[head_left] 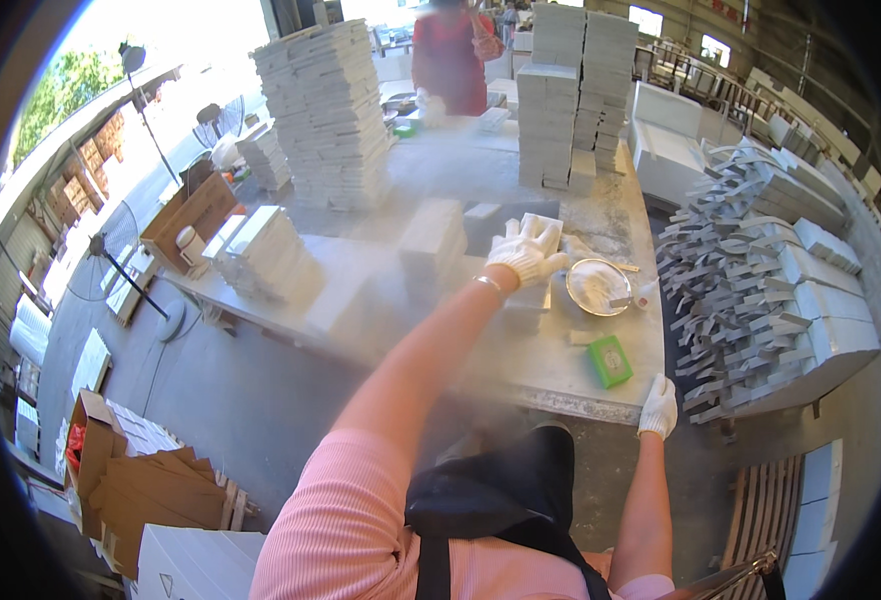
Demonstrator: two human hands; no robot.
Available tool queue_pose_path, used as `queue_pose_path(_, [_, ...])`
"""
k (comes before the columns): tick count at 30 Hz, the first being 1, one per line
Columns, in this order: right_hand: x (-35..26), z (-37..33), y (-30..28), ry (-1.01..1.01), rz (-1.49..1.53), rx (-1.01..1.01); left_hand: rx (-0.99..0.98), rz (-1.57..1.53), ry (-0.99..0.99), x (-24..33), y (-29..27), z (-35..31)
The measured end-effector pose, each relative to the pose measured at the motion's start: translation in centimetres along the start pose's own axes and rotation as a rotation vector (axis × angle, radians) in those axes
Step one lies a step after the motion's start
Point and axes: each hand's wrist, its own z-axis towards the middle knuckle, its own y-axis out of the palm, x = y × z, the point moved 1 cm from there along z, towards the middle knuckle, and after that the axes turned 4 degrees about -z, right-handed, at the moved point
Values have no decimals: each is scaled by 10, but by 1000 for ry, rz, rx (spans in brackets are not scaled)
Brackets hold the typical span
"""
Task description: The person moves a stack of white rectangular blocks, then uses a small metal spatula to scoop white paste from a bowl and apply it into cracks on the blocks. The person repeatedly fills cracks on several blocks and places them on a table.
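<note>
My left hand [527, 252], in a white knitted glove, reaches over the dusty table. Its fingers are spread flat on a small white slab [545, 222], which lies on grey blocks partly hidden by the hand. My right hand [659, 408], gloved too, grips the table edge [637, 410] at the near right corner. Between the hands stand a round bowl of white powder [598, 287] and a green box [610, 361]. Pale dust blurs the blocks [433, 245] left of my left hand.
Tall stacks of pale slabs [323, 115] and blocks [551, 110] rise at the back. A person in red [451, 60] stands beyond the table. Many grey strips [726, 290] crowd the right side. A fan [111, 250] and cardboard [156, 500] are at left.
</note>
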Motion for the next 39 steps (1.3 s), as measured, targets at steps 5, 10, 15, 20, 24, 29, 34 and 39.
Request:
queue_pose_path(5, [-1,-2,-4,-5,10,0,101,21,44,6,-1,-18])
queue_pose_path(10, [-4,-4,-6,24,-1,-12,95,142,148,10,-4,-53])
queue_pose_path(15, [3,-1,-2,-4,-3,27,-96,391,352,2,-16,-26])
queue_pose_path(20, [2,0,-4,-6,-15,46,25,127,187,-5,-1,33])
queue_pose_path(24, [-3,-5,-8,7,-27,32,34,88,175,-6,6,45])
queue_pose_path(29, [-3,-4,-9,6,38,25,26,183,189,3,-5,29])
queue_pose_path(34, [3,-2,-7,-24,59,24,36,52,36,12,-15,-5])
queue_pose_path(39, [6,0,-7,-4,53,-21,-106,-20,-236,22,-22,-10])
